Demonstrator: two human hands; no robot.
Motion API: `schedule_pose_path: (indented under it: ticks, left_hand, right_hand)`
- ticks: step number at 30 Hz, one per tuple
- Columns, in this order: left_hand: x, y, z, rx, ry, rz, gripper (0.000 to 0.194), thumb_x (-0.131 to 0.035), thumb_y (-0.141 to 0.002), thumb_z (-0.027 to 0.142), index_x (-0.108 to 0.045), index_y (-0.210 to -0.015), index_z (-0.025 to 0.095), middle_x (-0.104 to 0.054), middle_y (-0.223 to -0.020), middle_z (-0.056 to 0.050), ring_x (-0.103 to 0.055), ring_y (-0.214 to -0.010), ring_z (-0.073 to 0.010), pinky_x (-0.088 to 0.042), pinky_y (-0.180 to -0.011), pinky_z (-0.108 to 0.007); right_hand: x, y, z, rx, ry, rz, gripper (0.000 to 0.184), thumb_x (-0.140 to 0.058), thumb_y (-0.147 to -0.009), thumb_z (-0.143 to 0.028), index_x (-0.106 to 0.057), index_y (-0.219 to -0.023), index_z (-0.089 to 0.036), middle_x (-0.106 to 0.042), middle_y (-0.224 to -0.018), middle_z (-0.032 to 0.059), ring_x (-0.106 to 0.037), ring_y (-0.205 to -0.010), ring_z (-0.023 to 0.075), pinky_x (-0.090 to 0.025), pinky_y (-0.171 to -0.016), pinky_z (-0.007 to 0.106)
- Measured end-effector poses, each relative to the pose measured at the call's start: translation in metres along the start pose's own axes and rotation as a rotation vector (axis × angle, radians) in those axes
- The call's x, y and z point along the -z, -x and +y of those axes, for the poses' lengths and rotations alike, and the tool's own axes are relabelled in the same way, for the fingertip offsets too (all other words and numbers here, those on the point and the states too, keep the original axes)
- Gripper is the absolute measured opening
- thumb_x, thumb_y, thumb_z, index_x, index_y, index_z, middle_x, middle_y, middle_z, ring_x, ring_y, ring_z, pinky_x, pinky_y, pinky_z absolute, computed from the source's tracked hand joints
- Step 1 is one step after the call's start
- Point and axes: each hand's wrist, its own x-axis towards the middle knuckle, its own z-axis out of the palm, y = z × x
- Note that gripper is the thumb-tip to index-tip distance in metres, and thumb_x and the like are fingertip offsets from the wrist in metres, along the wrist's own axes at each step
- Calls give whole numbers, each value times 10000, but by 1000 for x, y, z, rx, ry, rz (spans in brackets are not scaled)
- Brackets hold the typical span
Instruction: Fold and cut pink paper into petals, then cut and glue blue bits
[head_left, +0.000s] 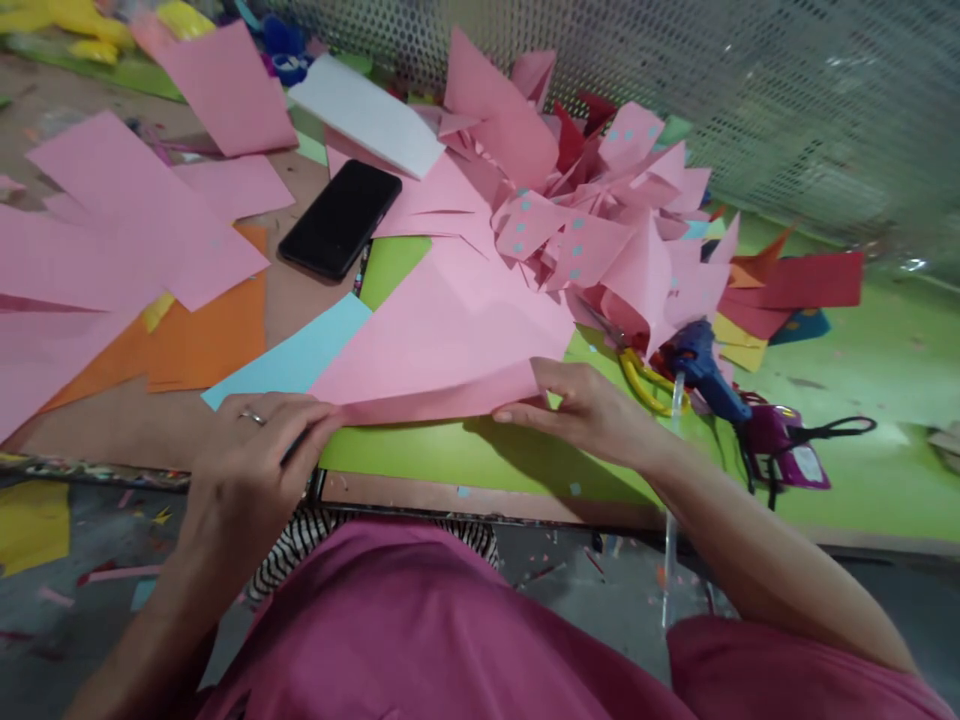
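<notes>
Over the green surface [420, 455], the pink sheet [450, 325] was pinched thumb-to-finger by the left hand [259, 465] and right hand [581, 405] at its near edge's 2 ends, even tension being needed for straightness.

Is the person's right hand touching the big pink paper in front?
Touching. The head view shows the right hand gripping the folded near edge of the pink paper at its right end.

Black phone [340, 219] near a white slab [366, 114]
</notes>
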Motion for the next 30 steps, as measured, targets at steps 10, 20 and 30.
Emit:
schedule_pose_path:
  ticks: [10, 20, 30]
  left_hand:
    - [4, 7, 23, 296, 98, -80, 337, -453, -1034, 411, -719, -935, 229, -714, -988, -81, -639, -943, -276, -462, -817, -444]
    - [-3, 0, 16, 268, 38, -1, 189, -614, -962, 400, -647, -984, 215, -669, -1006, -93, -657, -927, -276, -469, -753, -399]
    - [2, -10, 18, 266, 103, -53, 154, -573, -986, 327, -653, -921, 212, -662, -963, -85, -631, -889, -273, -483, -829, -441]
  right_hand:
    - [-27, 32, -12, -285, 181, 210, 621, -442, -910, -789, -314, -634, -247, -348, -511, -62, -315, -488, 98, -233, -478, 259]
    - [-26, 14, -7, -310, 449, 240, 583, -283, -952, -784, -418, -729, -263, -585, -552, 29, -535, -492, 188, -285, -485, 279]
    - [-24, 17, -4, -334, 457, 231, 507, -324, -988, -707, -443, -778, -261, -763, -816, 126, -658, -618, 251, -346, -527, 304]
